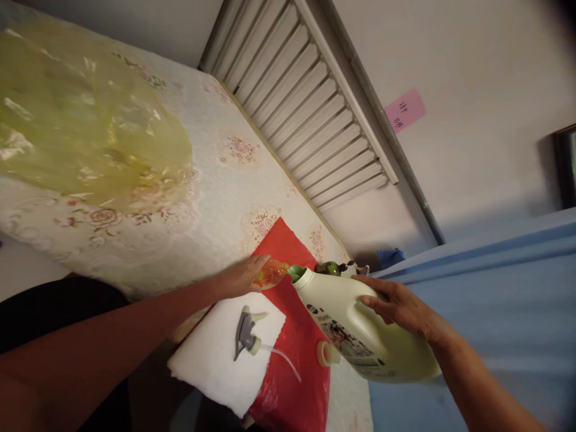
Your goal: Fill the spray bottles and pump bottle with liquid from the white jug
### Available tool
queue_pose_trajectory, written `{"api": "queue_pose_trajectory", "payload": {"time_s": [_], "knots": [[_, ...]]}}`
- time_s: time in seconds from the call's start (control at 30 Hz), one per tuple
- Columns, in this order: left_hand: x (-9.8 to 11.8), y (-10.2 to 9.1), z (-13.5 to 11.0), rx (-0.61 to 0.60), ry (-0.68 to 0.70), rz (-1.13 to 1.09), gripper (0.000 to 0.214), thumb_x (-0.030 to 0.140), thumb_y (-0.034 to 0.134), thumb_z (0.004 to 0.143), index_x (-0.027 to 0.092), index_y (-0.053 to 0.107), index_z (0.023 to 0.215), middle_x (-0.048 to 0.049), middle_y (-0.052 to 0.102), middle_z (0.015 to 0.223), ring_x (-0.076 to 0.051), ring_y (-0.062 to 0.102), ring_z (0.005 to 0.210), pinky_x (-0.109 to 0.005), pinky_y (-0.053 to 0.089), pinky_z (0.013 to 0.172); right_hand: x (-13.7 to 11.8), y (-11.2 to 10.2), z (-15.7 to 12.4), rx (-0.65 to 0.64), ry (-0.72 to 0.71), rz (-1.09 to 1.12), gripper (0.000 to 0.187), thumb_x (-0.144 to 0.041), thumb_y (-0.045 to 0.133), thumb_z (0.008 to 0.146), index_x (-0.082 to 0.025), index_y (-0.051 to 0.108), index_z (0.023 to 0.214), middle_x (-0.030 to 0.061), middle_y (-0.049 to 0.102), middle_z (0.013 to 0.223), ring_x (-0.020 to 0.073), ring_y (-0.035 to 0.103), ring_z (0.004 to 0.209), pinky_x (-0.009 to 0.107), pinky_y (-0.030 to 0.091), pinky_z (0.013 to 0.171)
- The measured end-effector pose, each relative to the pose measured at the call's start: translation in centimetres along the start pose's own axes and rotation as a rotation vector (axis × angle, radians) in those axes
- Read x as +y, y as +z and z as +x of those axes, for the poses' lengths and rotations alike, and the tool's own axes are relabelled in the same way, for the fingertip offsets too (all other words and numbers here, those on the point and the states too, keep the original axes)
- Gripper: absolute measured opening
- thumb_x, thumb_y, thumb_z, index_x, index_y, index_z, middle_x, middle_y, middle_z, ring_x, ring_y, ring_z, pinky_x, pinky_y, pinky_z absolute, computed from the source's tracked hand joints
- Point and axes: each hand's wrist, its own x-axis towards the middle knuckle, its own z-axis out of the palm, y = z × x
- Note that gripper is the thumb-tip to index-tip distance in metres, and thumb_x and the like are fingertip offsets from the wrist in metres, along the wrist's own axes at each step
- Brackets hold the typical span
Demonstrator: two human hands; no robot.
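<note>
White jug, clasped in the grip of the right hand, tilts with its long axis up-left, green spout just beside the small orange bottle that the left hand grip wraps, above the red bag on the desk.

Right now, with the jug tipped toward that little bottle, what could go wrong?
The jug's green spout looks wider than the small bottle in the left hand, so liquid may spill onto the red sheet.
The right hand alone carries the tilted jug; it could slip or surge.
The loose cap lies beside the jug and might get knocked.
</note>
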Motion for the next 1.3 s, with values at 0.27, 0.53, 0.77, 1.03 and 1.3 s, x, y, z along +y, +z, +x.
{"api": "queue_pose_trajectory", "payload": {"time_s": [0.27, 0.53, 0.77, 1.03, 1.3], "knots": [[0.1, 0.1, -0.1, -0.006, 0.008, -0.032, 0.06, 0.04, 0.068, 0.079, 0.02, 0.044, 0.13, -0.0116, 0.061, 0.122, -0.026, 0.061, 0.111, -0.037, 0.049, 0.095, -0.3, 0.0, 0.0, 0.006, -0.002, 0.015, 0.06, -0.056, 0.057, 0.086, -0.027, 0.054, 0.139, 0.0027, 0.066, 0.081, 0.0167, 0.053, 0.064, 0.028, 0.043, 0.057], [-0.2, 0.1, -0.1, -0.002, -0.011, -0.036, 0.068, 0.033, 0.074, 0.074, 0.019, 0.043, 0.133, -0.0136, 0.06, 0.127, -0.029, 0.06, 0.115, -0.04, 0.049, 0.096, -0.1, 0.0, 0.1, 0.022, 0.008, 0.038, 0.062, -0.056, 0.06, 0.083, -0.026, 0.055, 0.138, 0.0029, 0.066, 0.077, 0.017, 0.053, 0.063, 0.029, 0.043, 0.056], [1.1, -0.4, -0.1, 0.039, -0.006, -0.047, 0.053, 0.048, 0.066, 0.08, 0.02, 0.051, 0.122, -0.0102, 0.066, 0.114, -0.025, 0.065, 0.105, -0.036, 0.051, 0.089, -0.3, 0.0, 0.0, 0.006, -0.001, 0.032, 0.061, -0.056, 0.058, 0.085, -0.027, 0.053, 0.139, 0.0029, 0.065, 0.079, 0.0167, 0.052, 0.064, 0.028, 0.043, 0.055], [0.2, 0.0, -0.1, 0.008, -0.015, -0.008, 0.062, 0.042, 0.07, 0.078, 0.021, 0.044, 0.131, -0.011, 0.062, 0.121, -0.027, 0.062, 0.11, -0.038, 0.049, 0.094, -0.4, -0.1, 0.0, 0.0, 0.009, 0.013, 0.063, -0.058, 0.057, 0.086, -0.026, 0.052, 0.14, 0.0028, 0.066, 0.083, 0.0159, 0.053, 0.065, 0.027, 0.043, 0.056], [-0.6, 0.6, 0.0, 0.011, 0.016, 0.015, 0.068, 0.035, 0.071, 0.076, 0.017, 0.041, 0.134, -0.0145, 0.059, 0.126, -0.029, 0.059, 0.115, -0.043, 0.047, 0.099, -0.4, -0.1, 0.0, -0.008, -0.001, 0.018, 0.06, -0.056, 0.057, 0.087, -0.027, 0.053, 0.139, 0.0025, 0.064, 0.079, 0.0155, 0.052, 0.064, 0.027, 0.043, 0.056]]}}
